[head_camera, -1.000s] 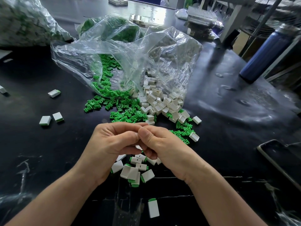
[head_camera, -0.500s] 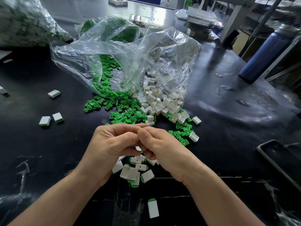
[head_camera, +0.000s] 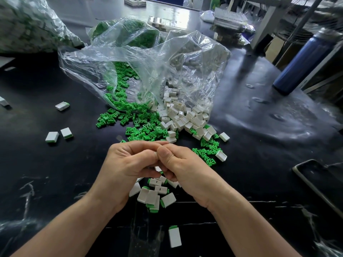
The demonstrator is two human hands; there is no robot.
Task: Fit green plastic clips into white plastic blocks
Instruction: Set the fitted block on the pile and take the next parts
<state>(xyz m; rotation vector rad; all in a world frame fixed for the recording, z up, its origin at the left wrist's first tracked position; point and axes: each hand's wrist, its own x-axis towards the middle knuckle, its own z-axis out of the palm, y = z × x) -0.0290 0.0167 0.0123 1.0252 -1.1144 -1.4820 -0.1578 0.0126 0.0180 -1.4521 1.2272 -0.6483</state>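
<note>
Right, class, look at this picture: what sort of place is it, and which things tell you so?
Probably a small factory or workshop assembly bench. Clear plastic bags spill green clips and white blocks in bulk onto a black worktable, with a pile of fitted pieces nearby.

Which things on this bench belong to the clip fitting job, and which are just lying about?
Job: green clips, white blocks, fitted blocks, clear bag, left hand and right hand pinching a mostly hidden white piece.
Lying about: blue bottle, phone, slotted tray.
</note>
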